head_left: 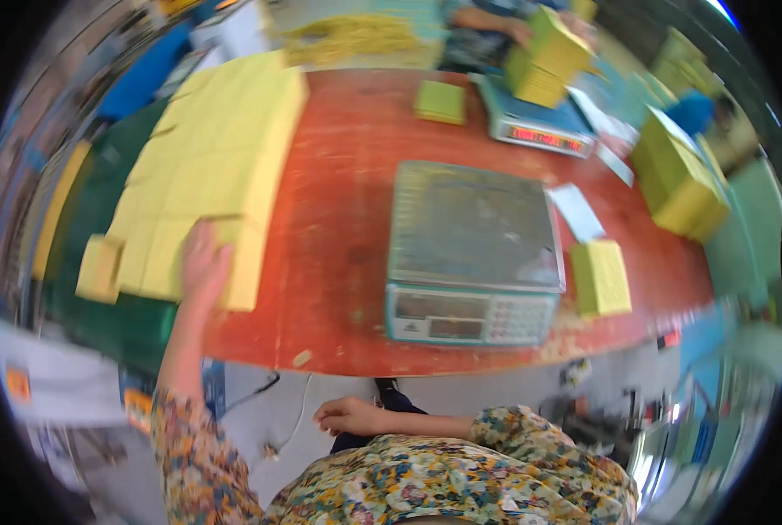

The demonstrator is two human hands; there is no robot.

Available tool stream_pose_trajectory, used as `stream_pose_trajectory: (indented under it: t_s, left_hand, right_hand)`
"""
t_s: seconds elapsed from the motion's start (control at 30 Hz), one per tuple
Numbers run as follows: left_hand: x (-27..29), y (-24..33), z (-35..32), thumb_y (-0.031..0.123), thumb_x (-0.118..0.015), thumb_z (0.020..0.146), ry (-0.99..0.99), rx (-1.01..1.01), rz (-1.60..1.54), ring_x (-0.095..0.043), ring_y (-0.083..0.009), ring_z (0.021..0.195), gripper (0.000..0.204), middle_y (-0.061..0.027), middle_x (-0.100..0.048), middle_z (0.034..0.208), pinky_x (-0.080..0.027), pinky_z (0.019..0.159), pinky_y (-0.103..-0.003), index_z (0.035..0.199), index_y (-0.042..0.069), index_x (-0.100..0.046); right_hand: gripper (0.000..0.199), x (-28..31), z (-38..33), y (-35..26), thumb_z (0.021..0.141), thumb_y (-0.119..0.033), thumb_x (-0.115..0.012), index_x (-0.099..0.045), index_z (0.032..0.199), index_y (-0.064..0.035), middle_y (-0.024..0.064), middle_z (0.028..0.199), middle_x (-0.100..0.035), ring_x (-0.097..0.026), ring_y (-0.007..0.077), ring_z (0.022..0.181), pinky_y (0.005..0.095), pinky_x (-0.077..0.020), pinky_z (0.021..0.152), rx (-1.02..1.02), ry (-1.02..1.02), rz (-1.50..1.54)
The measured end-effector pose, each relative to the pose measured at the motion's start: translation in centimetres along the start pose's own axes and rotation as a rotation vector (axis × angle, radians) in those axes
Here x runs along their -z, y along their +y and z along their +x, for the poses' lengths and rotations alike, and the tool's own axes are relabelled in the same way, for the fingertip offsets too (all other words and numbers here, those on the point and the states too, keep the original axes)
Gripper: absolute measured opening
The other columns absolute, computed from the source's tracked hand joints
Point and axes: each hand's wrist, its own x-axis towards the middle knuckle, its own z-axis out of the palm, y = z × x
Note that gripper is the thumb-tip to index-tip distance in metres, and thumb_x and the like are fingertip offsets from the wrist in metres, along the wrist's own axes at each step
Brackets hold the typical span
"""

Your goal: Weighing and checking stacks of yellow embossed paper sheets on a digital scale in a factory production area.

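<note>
Below the table edge, our right hand (345, 416) hangs loosely curled and empty. Farther out, our left hand (204, 262) rests flat, fingers spread, on the near end of the yellow paper stacks (212, 157) covering the red table's (343, 219) left side. Beyond and to the right stands a digital scale (471, 254); a second scale (540, 122) sits at the far edge.

The person wears a loose garment in a busy floral print: yellow, orange, teal and white blooms on a darker ground. Its 2 sleeves reach to about the wrists, ending in soft gathered cuffs. The left hand (204, 262) and right hand (347, 416) are bare, without gloves.
</note>
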Motion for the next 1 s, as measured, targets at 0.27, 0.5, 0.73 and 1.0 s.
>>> stream_pose_trajectory:
  t_s: [0.27,0.5,0.73,1.0]
  left_hand:
    - [3.6,7.0,-8.0,0.025,-0.05,0.096,-0.118,-0.24,-0.094,-0.03,-0.0388,0.142,0.062,-0.0247,-0.033,0.152,-0.023,0.118,-0.048,0.146,-0.007,-0.033]
    - [7.2,9.3,-18.4,0.022,-0.052,0.094,-0.076,-0.159,-0.256,-0.029,-0.0411,0.142,0.063,-0.0205,-0.027,0.157,-0.023,0.117,-0.049,0.147,-0.006,-0.031]
    - [2.6,7.6,-19.6,0.028,-0.049,0.1,-0.13,0.244,-1.416,-0.04,-0.0277,0.137,0.058,-0.0159,-0.039,0.151,-0.037,0.11,-0.042,0.149,0.001,-0.033]
    - [6.6,30.5,-8.5,0.045,-0.046,0.101,-0.666,-0.092,-2.379,-0.049,-0.029,0.13,0.061,-0.0141,-0.045,0.145,-0.045,0.107,-0.046,0.147,0.007,-0.036]
  right_hand:
    - [0.055,-2.8,3.9,4.8,0.099,-0.029,-0.054,-0.037,0.148,-0.009,0.0078,0.137,-0.056,-0.056,0.0222,0.119,0.0385,-0.0438,0.1,0.136,0.237,0.74]
    - [0.071,-7.7,5.0,3.6,0.098,-0.055,-0.046,-0.027,0.154,-0.0149,0.0057,0.155,-0.035,-0.034,0.0206,0.14,0.0434,-0.0255,0.114,0.429,0.246,0.913]
    - [0.065,-8.9,-2.5,-3.1,0.098,-0.04,-0.056,-0.033,0.152,-0.0133,0.0114,0.156,-0.033,-0.03,0.0265,0.144,0.0452,-0.0238,0.116,0.641,0.676,0.085]
    - [0.068,-0.2,-15.6,-19.7,0.077,-0.02,-0.076,-0.051,0.141,-0.0159,0.02,0.143,-0.047,-0.04,0.0456,0.132,0.0521,-0.0337,0.11,0.749,1.422,-1.208]
